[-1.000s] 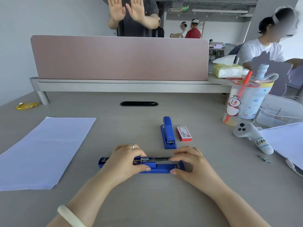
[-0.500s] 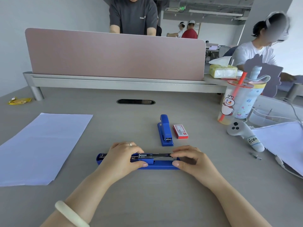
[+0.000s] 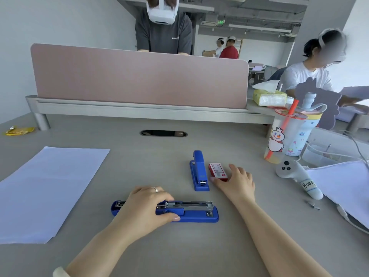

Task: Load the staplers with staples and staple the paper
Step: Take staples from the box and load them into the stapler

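A blue stapler lies sideways near me, folded open so its metal staple channel shows. My left hand presses down on its left half. A second blue stapler, closed, lies lengthwise just beyond it. A small red staple box sits to the right of that one. My right hand rests at the box, thumb and fingertips touching its near edge and right side; the box stays flat on the desk. A white sheet of paper lies at the left.
At the right stand a printed drink cup with a red straw, a white controller, more white paper and a few loose staples. A pink divider closes the far side, with people behind it.
My right hand left the right end of the open stapler and moved forward to the red staple box. My left hand stayed on the stapler.
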Tool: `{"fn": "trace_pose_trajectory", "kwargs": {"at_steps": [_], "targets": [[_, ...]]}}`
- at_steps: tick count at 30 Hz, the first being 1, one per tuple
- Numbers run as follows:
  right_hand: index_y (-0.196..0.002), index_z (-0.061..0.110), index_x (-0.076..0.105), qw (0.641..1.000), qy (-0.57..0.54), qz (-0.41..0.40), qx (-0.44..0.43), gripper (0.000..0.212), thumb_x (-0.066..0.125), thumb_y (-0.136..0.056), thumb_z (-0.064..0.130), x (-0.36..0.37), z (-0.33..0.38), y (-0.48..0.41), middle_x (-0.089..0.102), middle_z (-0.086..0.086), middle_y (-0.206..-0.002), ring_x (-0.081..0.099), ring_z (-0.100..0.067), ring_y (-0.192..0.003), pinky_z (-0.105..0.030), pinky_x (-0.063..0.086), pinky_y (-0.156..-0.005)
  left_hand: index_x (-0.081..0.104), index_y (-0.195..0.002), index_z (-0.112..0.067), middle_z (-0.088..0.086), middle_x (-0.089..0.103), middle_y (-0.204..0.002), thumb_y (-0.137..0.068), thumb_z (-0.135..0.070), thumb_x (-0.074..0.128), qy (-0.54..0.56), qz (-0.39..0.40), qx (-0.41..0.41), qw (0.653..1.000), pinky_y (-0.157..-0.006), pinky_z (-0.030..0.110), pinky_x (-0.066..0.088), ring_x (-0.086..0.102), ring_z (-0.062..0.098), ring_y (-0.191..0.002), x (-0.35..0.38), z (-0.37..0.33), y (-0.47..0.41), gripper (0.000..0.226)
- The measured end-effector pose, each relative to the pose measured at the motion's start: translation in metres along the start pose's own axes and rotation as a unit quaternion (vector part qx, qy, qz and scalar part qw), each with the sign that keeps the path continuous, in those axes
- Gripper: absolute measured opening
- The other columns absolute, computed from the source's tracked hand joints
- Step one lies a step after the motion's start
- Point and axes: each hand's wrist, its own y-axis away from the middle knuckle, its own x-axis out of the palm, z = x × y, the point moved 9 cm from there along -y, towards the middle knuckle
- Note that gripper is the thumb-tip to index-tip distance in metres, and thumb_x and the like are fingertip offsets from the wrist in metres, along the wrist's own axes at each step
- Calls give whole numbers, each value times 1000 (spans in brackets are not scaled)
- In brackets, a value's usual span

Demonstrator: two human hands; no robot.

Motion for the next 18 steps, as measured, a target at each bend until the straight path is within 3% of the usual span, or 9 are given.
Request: {"fn": "trace_pose_trajectory", "kwargs": {"at_steps": [3,6,9,12,14,16,18], "targets": [[-121,20,57,999,36,-7,-2,63,57,-75,63,5,7,-8,45,-3,-136,36,-28,-123,-37,32,-98,64,-101,-36,-17,62,-94,-51,-77,32,0,-8,-6,1000,-82,6,27,39,-13,-79,-3,-1,1,72],[-114,21,64,1000,16,-9,-16,44,56,-79,48,4,5,-6,54,-2,-123,40,-28,-115,-35,33,-91,64,-102,-37,-18,62,-96,-51,-78,30,-11,-16,-12,1000,-82,6,28,38,-14,-82,-4,-1,0,74],[-111,19,65,993,-110,-25,-19,34,60,-80,33,-6,-1,-1,60,-3,-106,51,-23,-98,-30,40,-78,64,-103,-38,-20,62,-95,-48,-84,32,-8,-20,-18,1000,-83,5,28,41,-13,-86,-5,-1,-1,78],[-117,19,62,959,-280,-23,-44,35,65,-82,22,-22,9,8,63,4,-104,58,-13,-91,-16,42,-68,63,-103,-42,-25,62,-93,-44,-98,23,15,-38,-35,999,-83,6,29,47,-7,-94,-9,5,0,91],[-114,23,62,934,-347,2,-86,34,69,-81,19,-32,28,19,67,9,-97,63,-3,-86,-6,45,-64,62,-101,-43,-25,62,-94,-55,-89,40,64,-63,-67,994,-82,9,34,53,-3,-94,-16,8,2,69],[-110,29,61,913,-382,55,-132,35,72,-79,17,-37,53,36,69,12,-92,64,4,-77,-5,48,-65,62,-99,-41,-20,64,-94,-75,-55,62,159,-116,-109,974,-76,9,38,58,-3,-92,-32,8,1,28],[-108,28,59,897,-398,110,-157,38,74,-77,12,-35,68,48,72,8,-94,66,-2,-79,-12,52,-71,61,-102,-36,-17,66,-95,-85,-36,60,239,-146,-148,949,-74,6,42,61,-4,-90,-40,6,-6,17]]}}
